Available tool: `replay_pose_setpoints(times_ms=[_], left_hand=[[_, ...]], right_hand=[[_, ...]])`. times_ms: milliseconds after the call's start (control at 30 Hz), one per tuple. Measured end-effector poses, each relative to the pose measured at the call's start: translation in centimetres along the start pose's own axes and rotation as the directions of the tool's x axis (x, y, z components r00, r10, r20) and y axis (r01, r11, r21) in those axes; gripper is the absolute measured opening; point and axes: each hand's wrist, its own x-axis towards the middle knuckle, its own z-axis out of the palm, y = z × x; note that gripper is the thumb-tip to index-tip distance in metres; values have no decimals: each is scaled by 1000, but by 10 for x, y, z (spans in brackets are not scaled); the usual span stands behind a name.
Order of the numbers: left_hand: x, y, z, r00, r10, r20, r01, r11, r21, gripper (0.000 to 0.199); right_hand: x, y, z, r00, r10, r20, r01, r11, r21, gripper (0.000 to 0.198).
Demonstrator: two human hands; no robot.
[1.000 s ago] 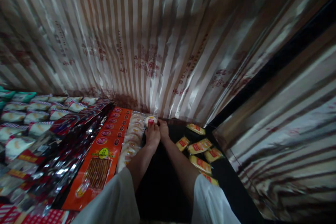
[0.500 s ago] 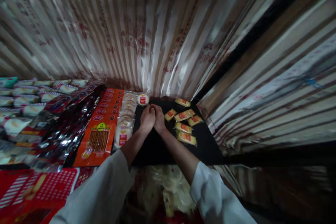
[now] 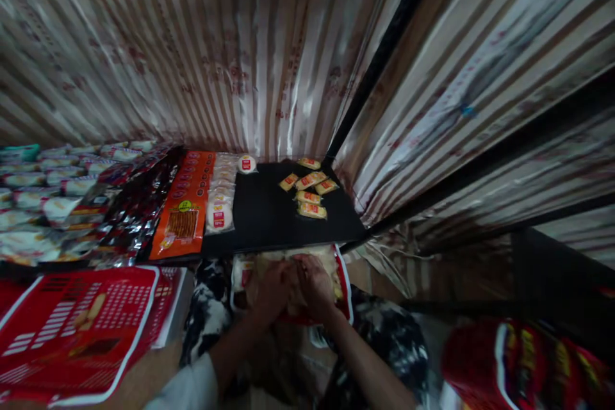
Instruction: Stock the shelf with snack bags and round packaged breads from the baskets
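Reaching with left hand [image 3: 273,287] and right hand [image 3: 314,282] into one red-rimmed bag of pale packets [image 3: 339,269] below the black shelf [image 3: 269,218], fingers' grip unclear; six yellow snack packets [image 3: 307,196] lying above.

Dim light all around me. The far wall [image 3: 230,57] is hung with shiny sheeting striped in cream and brown, with faint red print, and it catches pale glints. The same striped sheeting [image 3: 480,90] covers the right side, crossed by dark bars [image 3: 384,45]. In front of me a black shelf [image 3: 269,218] runs into the far right corner. Below it, near me, the floor [image 3: 211,314] is mottled dark and pale. The right edge is blurred.
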Motion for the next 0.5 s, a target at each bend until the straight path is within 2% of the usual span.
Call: replay_pose_setpoints(times_ms=[100, 200, 400, 500], left_hand=[[-10, -8, 15, 994, -46, 102, 40, 997, 60, 33], [-14, -12, 23, 990, -45, 132, 34, 996, 85, 28], [-22, -18, 23, 994, -34, 108, 21, 992, 124, 30], [-26, -20, 20, 994, -59, 91, 46, 990, 132, 32]], right_hand=[[-12, 7, -4, 992, 23, 126, 2, 981, -196, 32], [-13, 4, -6, 972, 87, 219, -14, 950, -312, 42], [-13, -1, -7, 972, 54, 230, 27, 942, -336, 30], [-16, -2, -12, 968, 28, 251, 61, 938, -342, 31]])
